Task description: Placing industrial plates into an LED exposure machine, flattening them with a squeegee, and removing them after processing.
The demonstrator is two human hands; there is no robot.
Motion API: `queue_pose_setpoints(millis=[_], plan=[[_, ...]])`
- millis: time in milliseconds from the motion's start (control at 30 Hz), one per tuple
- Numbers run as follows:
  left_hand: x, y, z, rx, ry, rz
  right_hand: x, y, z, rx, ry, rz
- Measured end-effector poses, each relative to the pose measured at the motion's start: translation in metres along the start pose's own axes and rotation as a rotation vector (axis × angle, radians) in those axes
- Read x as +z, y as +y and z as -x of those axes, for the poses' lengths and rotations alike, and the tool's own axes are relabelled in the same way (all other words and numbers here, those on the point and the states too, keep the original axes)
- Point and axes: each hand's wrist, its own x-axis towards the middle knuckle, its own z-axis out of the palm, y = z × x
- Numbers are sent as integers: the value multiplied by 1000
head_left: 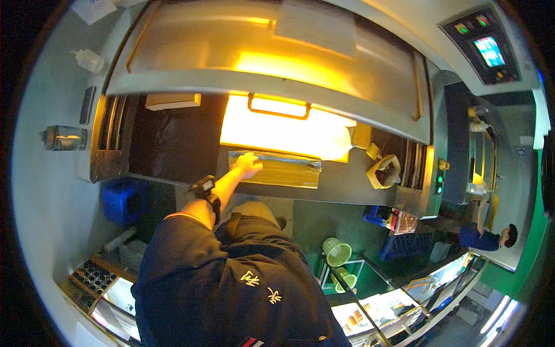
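Note:
My left hand (248,165), a dark watch-like band on its wrist, reaches forward to the near edge of a machine bed. Its fingers are bent over the left part of a flat, rectangular, layered-looking bundle (286,174) with a silvery upper edge. Yellow light tints the bundle; I cannot tell what it is made of. Just beyond it glows a bright white panel (272,128). Above that panel, a dark bar handle (278,114) is fixed to the raised metal hood (191,84). My right hand is not in view.
A yellowish open bag or container (384,172) sits at the bed's right end. A blue bin (123,200) stands below left, green baskets (337,253) behind right. On the left ledge is a clear jar (68,138). Another person (483,238) works far right.

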Motion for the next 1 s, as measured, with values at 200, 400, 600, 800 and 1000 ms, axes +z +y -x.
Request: queue_pose_setpoints(millis=[200,400,600,800,1000], plan=[[-49,102,8,-141,343,1858,-20,82,-7,-68,77,-117],[-50,180,96,-16,604,2516,-35,170,-35,-21,51,-154],[-43,217,203,-247,708,2546,-56,270,-68,56,-69,-155],[-113,280,259,2,693,2432,-89,343,-148,74,-215,-511],[-200,343,283,549,496,2392,-114,204,-167,13,-372,-579]])
